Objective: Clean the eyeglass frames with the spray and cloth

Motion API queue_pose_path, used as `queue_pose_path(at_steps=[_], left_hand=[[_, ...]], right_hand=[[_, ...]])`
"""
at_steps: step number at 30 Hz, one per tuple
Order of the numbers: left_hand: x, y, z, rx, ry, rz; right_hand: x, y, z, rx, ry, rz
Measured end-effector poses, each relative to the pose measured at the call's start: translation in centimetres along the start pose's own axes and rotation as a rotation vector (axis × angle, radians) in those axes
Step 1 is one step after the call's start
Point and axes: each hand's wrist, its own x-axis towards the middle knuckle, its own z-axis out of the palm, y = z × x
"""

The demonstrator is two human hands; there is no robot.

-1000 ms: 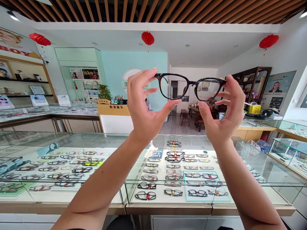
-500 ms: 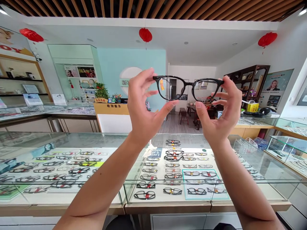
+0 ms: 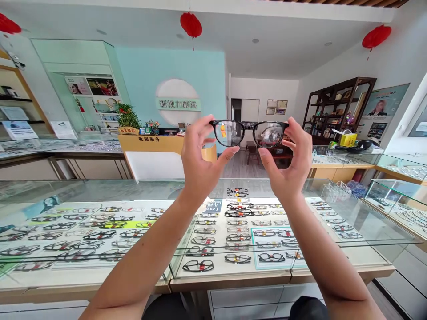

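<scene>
A pair of black-framed eyeglasses [image 3: 248, 125] is held up level in the air with both hands, above the glass display case. My left hand [image 3: 200, 153] pinches its left end, fingers curled at the outer corner and thumb below the lens. At the other end, my right hand [image 3: 292, 158] grips the right corner in the same way, its thumb under the right lens. An orange and yellow sticker shows on the left lens. The temple arms of the glasses are mostly hidden by the fingers.
Beneath my forearms stands the glass display case [image 3: 280, 278] with rows of eyeglasses. A wooden-topped counter [image 3: 153, 160] bears a potted plant [image 3: 128, 116] at the back left. A dark wooden shelf [image 3: 340, 104] stands back right, beside more glass cases. Red lanterns [image 3: 191, 24] hang overhead.
The eyeglasses have moved farther away from me and slightly lower, and they look smaller. Both hands keep their grip. My view has tilted downward and shifted.
</scene>
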Motion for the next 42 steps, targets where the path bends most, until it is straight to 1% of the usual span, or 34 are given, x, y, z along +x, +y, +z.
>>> queue_pose_path(at_steps=[3, 6, 10, 12, 15, 18, 23, 27, 30, 34, 40, 42], left_hand=[[-3.6, -2.4, 1.1, 0.001, -0.014, -0.128], [-8.2, -5.2, 2.2, -0.004, -0.050, -0.323], [-14.7, -9.2, 3.2, -0.010, -0.113, -0.601], [-17.3, -11.2, 3.4, -0.021, -0.128, -0.713], [-20.2, -13.7, 3.5, -0.076, -0.147, -0.834], [-22.2, -15.3, 3.6, -0.158, -0.132, -0.888], [-24.7, -16.9, 3.8, -0.354, -0.073, -0.989], [-25.7, -17.7, 3.6, -0.453, -0.078, -1.024], [-25.7, -17.8, 3.3, -0.450, -0.102, -1.029], [-25.2, -17.2, 3.3, -0.421, -0.120, -1.010], [-24.1, -15.9, 3.2, -0.334, -0.121, -0.895], [-23.8, -15.5, 3.1, -0.309, -0.129, -0.872]], right_hand=[[-3.4, 2.2, 1.4, 0.058, -0.046, 0.121], [-7.9, 4.8, 2.8, 0.079, -0.104, 0.261], [-14.3, 8.5, 4.6, 0.073, -0.248, 0.435], [-17.1, 10.2, 5.5, 0.098, -0.317, 0.528], [-20.6, 12.1, 6.8, 0.143, -0.390, 0.655], [-23.1, 13.2, 7.8, 0.165, -0.412, 0.747], [-25.6, 13.9, 8.2, 0.216, -0.449, 0.845], [-26.5, 14.2, 8.0, 0.241, -0.487, 0.921], [-26.8, 14.4, 8.1, 0.235, -0.508, 0.947], [-26.8, 14.3, 8.1, 0.249, -0.485, 0.963], [-25.2, 13.3, 7.0, 0.236, -0.424, 0.834], [-24.8, 13.1, 6.7, 0.242, -0.421, 0.818]])
